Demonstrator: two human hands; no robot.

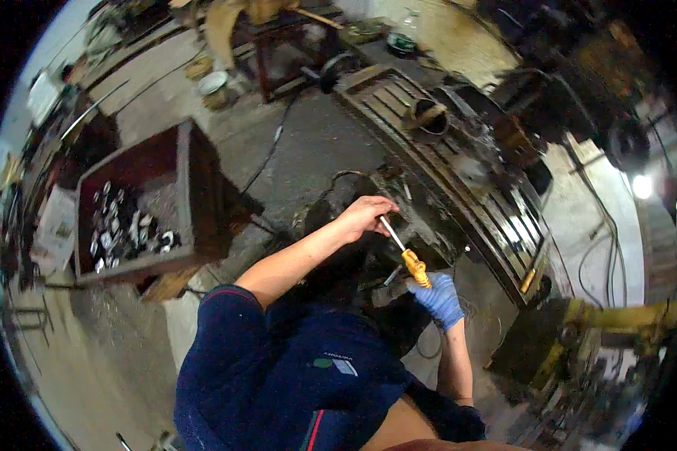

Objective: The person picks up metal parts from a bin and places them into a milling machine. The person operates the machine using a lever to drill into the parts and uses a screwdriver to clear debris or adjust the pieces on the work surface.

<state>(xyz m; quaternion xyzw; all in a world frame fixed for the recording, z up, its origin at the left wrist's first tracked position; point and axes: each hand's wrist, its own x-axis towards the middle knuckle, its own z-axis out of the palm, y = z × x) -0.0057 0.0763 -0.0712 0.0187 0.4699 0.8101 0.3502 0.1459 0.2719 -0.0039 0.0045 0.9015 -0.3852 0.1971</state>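
Note:
A screwdriver-like tool with a yellow handle (pixel 415 268) and a slim metal shaft (pixel 393 234) lies slantwise in front of my body. My right hand (pixel 438 301), in a blue glove, is closed round the lower end of that handle. My bare left hand (pixel 366 216) is at the far end of the shaft, with its fingers bent together there. Whatever those fingers may pinch besides the shaft tip is hidden. Below the hands, a dark machine part (pixel 410 218) sits beside the slotted table.
A long slotted metal machine table (pixel 459 173) runs along the right, bearing a round metal ring (pixel 426 119). On the left stands a reddish-brown bin (pixel 203 188) with shiny metal pieces. A yellow machine part (pixel 617 316) is at lower right. A cable (pixel 274 143) crosses the floor.

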